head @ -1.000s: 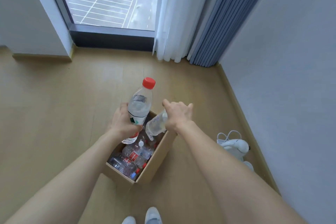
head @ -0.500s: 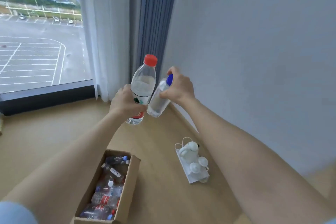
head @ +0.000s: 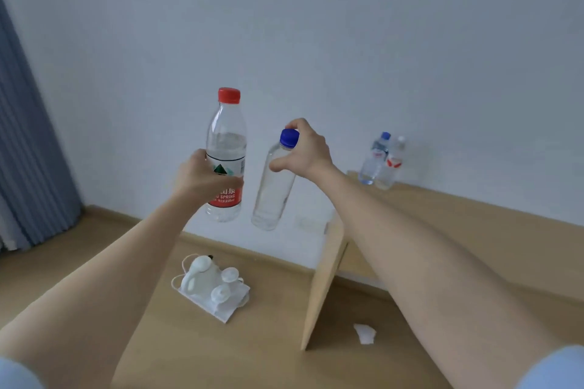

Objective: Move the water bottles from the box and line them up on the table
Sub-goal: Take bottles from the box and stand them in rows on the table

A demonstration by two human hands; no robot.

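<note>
The red-capped bottle is held upright in the air, the left hand wrapped round its labelled middle. Just beside it, not touching, the blue-capped bottle hangs slightly tilted, its base leaning toward the red-capped one. The right hand pinches it at the neck, just under the cap. Both bottles are in front of the pale wall, to the left of the wooden table. At the table's far end, against the wall, a second blue-capped bottle and a white-capped bottle stand side by side and seem to touch. On the floor below lie a white kettle set and a paper scrap. A blue curtain hangs at left.
</note>
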